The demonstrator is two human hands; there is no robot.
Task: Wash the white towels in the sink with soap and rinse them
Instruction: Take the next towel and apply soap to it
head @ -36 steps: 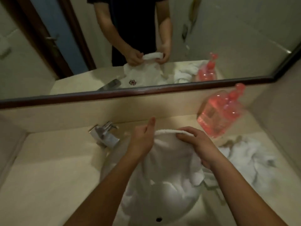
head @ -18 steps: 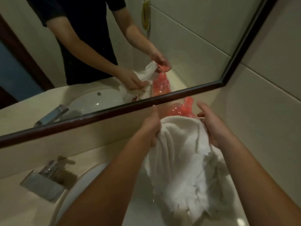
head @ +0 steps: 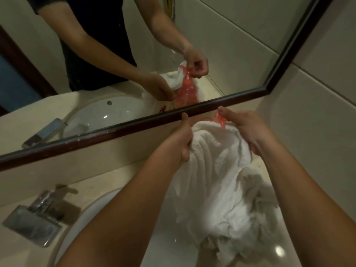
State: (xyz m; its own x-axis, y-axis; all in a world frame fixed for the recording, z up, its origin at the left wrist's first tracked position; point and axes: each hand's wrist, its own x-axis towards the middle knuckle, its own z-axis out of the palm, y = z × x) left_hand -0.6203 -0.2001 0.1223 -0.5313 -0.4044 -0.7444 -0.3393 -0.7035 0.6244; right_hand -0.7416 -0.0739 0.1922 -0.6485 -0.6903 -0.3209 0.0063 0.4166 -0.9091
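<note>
Both hands hold one white towel [head: 210,170] above the sink [head: 81,234]. Left hand [head: 183,139] grip bunches its edge. Right hand [head: 244,130] grip clamps cloth, thumb at the pink soap pump [head: 220,120].

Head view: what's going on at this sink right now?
A person stands at a white sink under a mirror. The left hand grips a bunched white towel, lifted against the pink soap bottle's pump. The right hand is at the pump's top and the towel's other side. The faucet shows no water.

The white towel [head: 212,170] hides nearly all of the pink soap bottle [head: 220,121].
</note>
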